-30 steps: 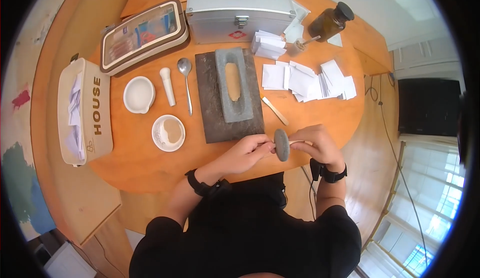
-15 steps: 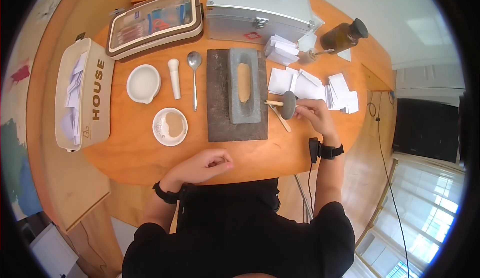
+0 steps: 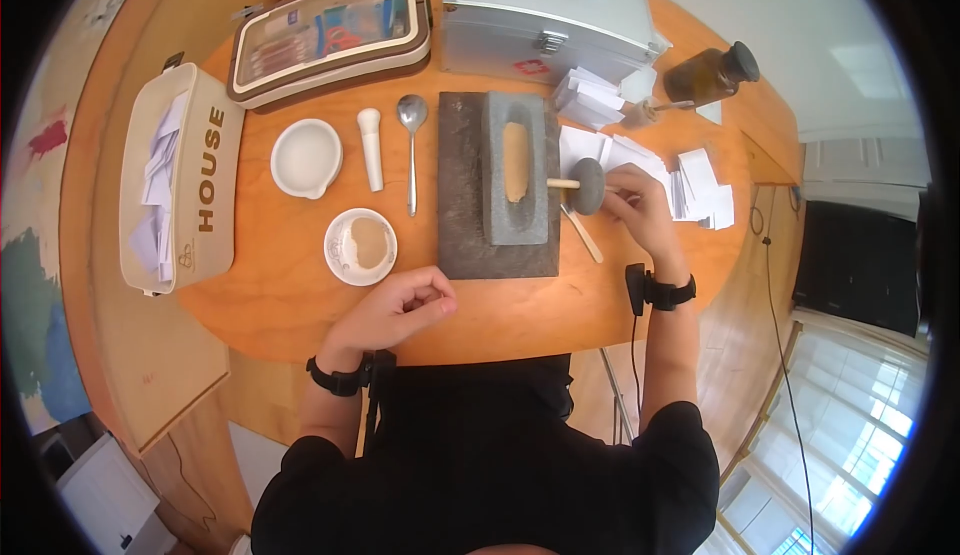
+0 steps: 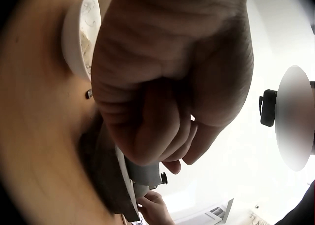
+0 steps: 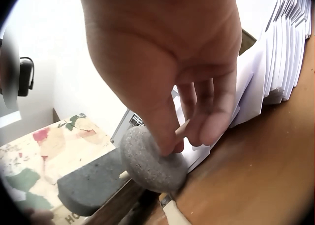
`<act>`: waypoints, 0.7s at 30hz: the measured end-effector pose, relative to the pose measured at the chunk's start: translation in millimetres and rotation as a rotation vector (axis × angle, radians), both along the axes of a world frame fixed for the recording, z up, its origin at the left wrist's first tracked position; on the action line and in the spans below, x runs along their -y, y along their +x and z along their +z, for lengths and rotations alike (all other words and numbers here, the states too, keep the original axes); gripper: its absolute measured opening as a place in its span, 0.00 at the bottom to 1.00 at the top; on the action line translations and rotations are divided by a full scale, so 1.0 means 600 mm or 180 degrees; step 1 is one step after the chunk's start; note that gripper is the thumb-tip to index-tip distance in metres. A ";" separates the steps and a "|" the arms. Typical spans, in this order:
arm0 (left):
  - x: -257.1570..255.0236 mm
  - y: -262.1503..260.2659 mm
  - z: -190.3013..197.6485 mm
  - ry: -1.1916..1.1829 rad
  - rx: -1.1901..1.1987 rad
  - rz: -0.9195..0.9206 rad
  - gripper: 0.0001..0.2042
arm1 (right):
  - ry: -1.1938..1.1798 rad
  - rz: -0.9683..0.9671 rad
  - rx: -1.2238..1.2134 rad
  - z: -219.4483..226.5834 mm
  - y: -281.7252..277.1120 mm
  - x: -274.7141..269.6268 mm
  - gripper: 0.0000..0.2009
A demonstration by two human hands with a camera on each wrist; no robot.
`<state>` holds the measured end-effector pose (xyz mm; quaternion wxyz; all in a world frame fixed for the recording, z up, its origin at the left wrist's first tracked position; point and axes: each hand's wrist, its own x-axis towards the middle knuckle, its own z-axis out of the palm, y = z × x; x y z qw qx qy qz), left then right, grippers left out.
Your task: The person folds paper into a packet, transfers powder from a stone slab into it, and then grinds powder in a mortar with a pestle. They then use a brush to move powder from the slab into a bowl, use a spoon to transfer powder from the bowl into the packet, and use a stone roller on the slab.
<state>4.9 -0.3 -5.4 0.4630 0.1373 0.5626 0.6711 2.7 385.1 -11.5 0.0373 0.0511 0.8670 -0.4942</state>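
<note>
My right hand [image 3: 645, 205] pinches one end of the wooden axle of a grey stone grinding wheel [image 3: 588, 187]. In the right wrist view the thumb and fingertips meet close against the wheel's face. The axle's other end [image 3: 563, 184] points left at the side of a long stone grinding trough [image 3: 493, 155], which has tan powder [image 3: 515, 165] in its hollow. Under the trough lies a dark slab [image 3: 460, 185]. My left hand [image 3: 400, 307] is loosely curled at the table's front, holding nothing, close to a white bowl [image 3: 332, 267] of powder.
Left of the slab are a spoon [image 3: 411, 160], a white pestle [image 3: 371, 155] and a mortar [image 3: 283, 160]. White paper packets [image 3: 705, 190] and a wooden stick [image 3: 583, 235] lie to the right. Behind stand a silver case [image 3: 500, 50] and a brown bottle [image 3: 705, 77].
Both hands were at the wheel's axle near the front edge. My left hand has let go and moved left; my right hand has carried the wheel forward to the trough's right side.
</note>
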 end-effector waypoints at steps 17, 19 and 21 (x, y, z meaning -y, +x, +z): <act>0.133 -0.007 -0.045 -0.1424 -0.0642 0.2408 0.05 | 0.0207 -0.0371 0.0009 -0.030 0.025 -0.005 0.11; 0.125 -0.010 -0.055 -0.1364 -0.0625 0.2397 0.06 | 0.0106 -0.0405 -0.0044 -0.033 0.029 -0.003 0.11; 0.124 -0.014 -0.065 -0.1368 -0.0680 0.2426 0.06 | -0.0029 -0.0454 -0.0061 -0.037 0.029 0.000 0.11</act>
